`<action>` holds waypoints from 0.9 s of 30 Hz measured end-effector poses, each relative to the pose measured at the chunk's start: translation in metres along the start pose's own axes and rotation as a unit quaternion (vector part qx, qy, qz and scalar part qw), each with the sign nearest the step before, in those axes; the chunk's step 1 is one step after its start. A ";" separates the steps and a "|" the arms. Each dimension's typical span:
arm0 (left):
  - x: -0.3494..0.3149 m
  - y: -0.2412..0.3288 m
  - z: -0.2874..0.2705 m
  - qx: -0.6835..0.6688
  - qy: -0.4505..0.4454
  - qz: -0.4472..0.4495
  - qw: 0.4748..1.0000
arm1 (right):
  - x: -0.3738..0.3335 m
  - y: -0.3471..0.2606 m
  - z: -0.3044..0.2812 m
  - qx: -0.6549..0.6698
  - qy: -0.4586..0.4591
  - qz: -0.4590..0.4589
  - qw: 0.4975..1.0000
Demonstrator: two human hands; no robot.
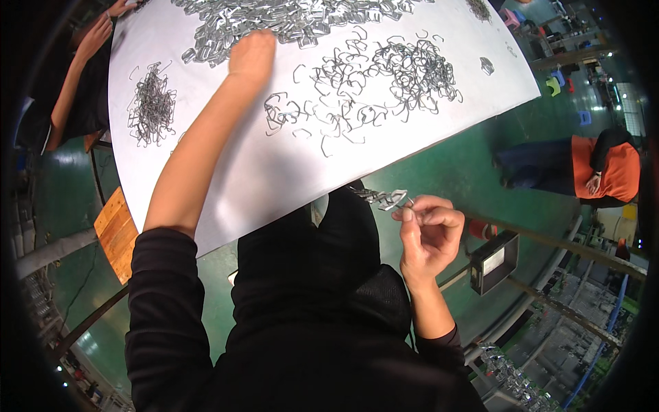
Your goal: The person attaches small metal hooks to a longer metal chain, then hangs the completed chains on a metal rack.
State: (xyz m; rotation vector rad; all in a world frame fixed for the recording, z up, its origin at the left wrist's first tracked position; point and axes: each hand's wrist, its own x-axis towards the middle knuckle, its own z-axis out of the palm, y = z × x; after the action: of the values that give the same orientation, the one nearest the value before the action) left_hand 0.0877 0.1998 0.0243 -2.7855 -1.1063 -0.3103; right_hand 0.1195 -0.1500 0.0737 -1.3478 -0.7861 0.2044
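Floor (467,165) green and glossy, bright reflections at left. White-surfaced worktop (295,172) fills upper centre, its near edge running aslant. Brown wooden board (113,237) just beside its left corner; grey pipe (58,257) near. Right side: small plastic stools, one yellow-green (553,86), one blue (585,118). Black box (494,263), pale inside, lower right. Far edges dim, cluttered, blurred.

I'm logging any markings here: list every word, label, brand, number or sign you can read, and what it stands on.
No text can be read anywhere.
White tabletop: no lettering shows.
Silver metal pieces and bent wire hooks: too small to tell.
Orange garment: none legible.
Background equipment: too small and blurred to tell.
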 end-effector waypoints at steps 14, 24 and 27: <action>-0.180 0.108 -0.112 -0.712 -0.137 -0.110 0.679 | -0.003 0.015 0.010 -0.055 -0.060 -0.025 0.996; -0.190 0.118 -0.109 -0.642 -0.028 -0.009 0.766 | 0.000 0.021 -0.002 -0.089 -0.050 0.026 0.994; -0.194 0.116 -0.104 -0.648 -0.037 -0.012 0.761 | 0.043 0.030 -0.001 -0.183 -0.069 0.054 0.979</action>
State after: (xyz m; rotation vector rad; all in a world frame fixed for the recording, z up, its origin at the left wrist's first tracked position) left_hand 0.0146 -0.0332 0.0741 -3.9023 -1.1873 -1.4828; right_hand 0.1606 -0.1195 0.0631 -1.7413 -0.8977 0.2501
